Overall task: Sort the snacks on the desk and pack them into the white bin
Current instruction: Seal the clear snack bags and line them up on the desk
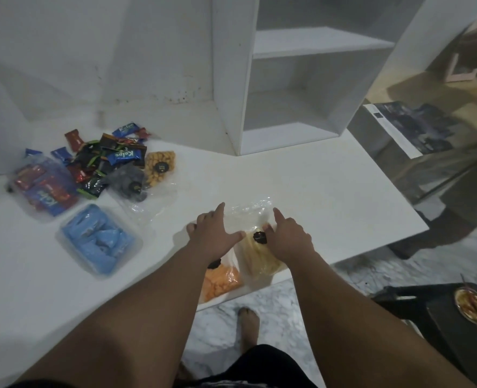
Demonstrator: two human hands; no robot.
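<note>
Near the desk's front edge lie two clear bags side by side: one of yellow snacks and one of orange snacks, each with a black sticker. My left hand rests flat with spread fingers on the left bag's top. My right hand presses on the yellow bag by its sticker, index finger stretched out. Far left lies a pile of small wrapped bars, a clear pack of red and blue bars, a bag of golden balls, a grey snack bag and a pack of blue packets. No white bin shows.
A white open shelf unit stands on the back of the white desk. The desk's right edge drops to a marble floor. A black chair with a glass on it stands at the lower right. My bare foot is under the front edge.
</note>
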